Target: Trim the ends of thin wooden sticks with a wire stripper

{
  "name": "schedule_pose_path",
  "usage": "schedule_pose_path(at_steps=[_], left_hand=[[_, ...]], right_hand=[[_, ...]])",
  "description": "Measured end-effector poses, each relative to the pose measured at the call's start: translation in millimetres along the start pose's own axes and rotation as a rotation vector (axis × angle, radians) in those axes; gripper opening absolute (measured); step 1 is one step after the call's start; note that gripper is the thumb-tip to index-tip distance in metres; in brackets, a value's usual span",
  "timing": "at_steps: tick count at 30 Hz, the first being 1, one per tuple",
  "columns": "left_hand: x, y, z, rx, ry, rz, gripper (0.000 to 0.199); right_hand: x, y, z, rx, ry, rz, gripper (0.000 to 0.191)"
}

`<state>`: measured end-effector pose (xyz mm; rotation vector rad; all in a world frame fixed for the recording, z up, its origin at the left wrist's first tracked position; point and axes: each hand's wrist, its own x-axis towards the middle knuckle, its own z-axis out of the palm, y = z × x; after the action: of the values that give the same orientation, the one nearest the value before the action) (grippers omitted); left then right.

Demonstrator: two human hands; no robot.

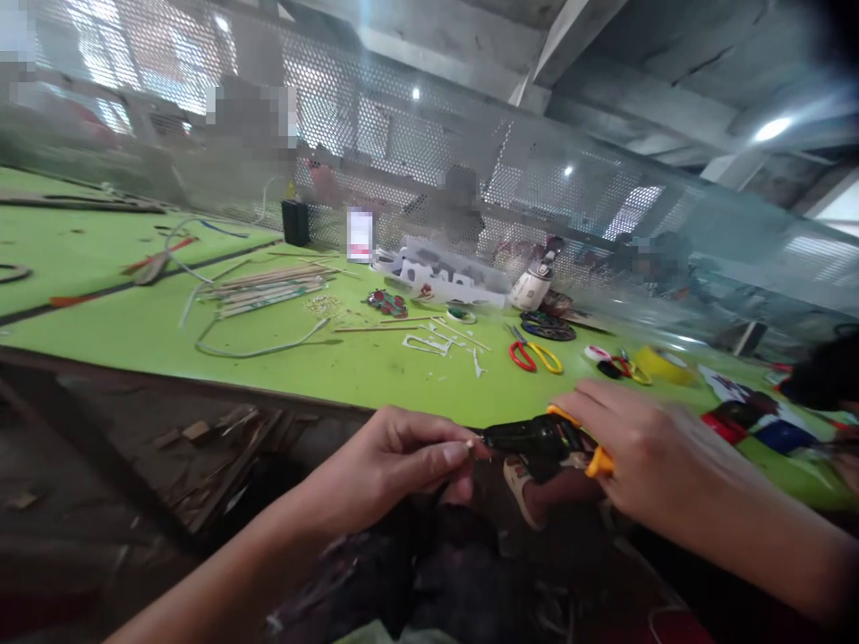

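Note:
My right hand [644,447] is wrapped round a black glue gun [530,436] with orange parts, its narrow tip pointing left. That tip is close to the fingertips of my left hand [409,456]; whether they touch, I cannot tell. Thumb and forefinger of the left hand pinch a tiny pale piece [471,443], too small to name. Both hands are in front of the near edge of a green table [362,376]. Scissors [535,353] with red and yellow handles lie on it just beyond the glue gun.
Thin sticks [268,291] lie in a bundle at left, near a pale cable [261,353]. White paper scraps [429,343] and a phone [360,234] are further along. At right are a yellow tape roll [664,365] and part of another person. A perforated screen [403,170] stands behind.

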<state>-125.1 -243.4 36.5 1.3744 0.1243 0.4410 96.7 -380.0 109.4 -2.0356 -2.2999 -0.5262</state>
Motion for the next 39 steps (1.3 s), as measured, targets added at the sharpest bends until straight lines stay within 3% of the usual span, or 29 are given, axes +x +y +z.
schedule_pose_path(at_steps=[13,39], left_hand=[[-7.3,0.6,-3.3,0.121,-0.034,0.143,0.02],[-3.3,1.3,-14.6,0.314,-0.071,0.153,0.024]], right_hand=[[0.0,-14.1,-23.2,-0.079,-0.014,-0.048,0.026],[13.3,-14.0,-24.3,-0.16,-0.005,-0.126,0.025]])
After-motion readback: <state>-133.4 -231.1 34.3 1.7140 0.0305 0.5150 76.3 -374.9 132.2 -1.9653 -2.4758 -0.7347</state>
